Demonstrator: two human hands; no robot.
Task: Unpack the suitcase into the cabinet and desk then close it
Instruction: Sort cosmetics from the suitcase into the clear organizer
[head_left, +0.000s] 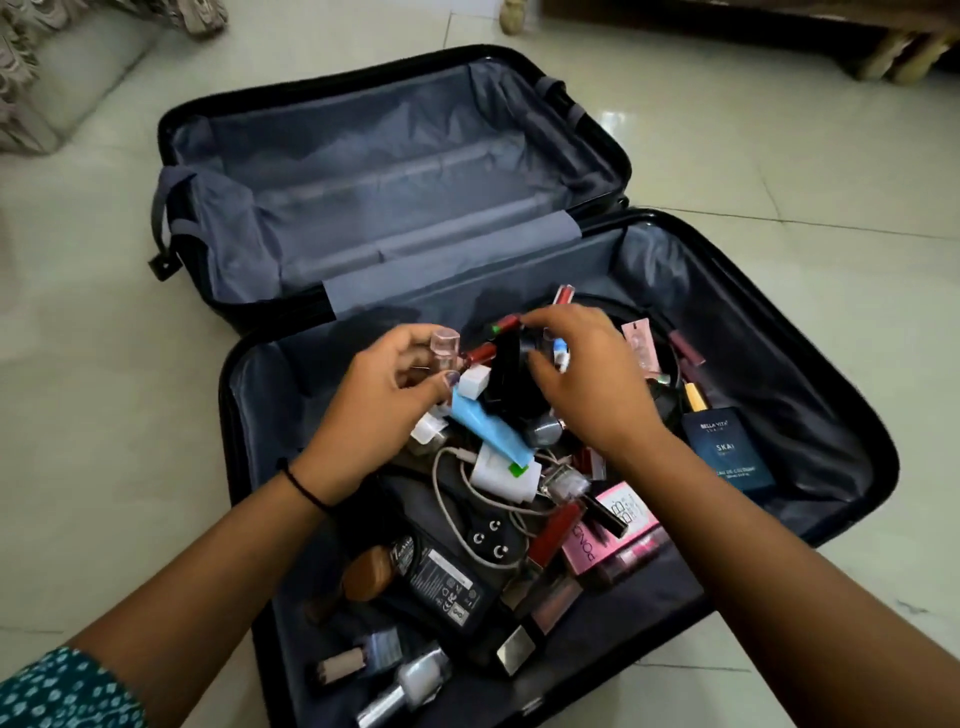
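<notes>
I see a floor (779, 156) of big pale tiles, smooth and shiny, with thin lines between them. Far beyond the right grip (587, 384), light makes a bright white patch (621, 130) on one tile. Further out, to the right, dark wooden furniture (727, 15) stands on fat pale legs (909, 57). Far beyond the left grip (384, 400), off to the left, a pale cloth (31, 78) with a leafy pattern comes down to the floor.
</notes>
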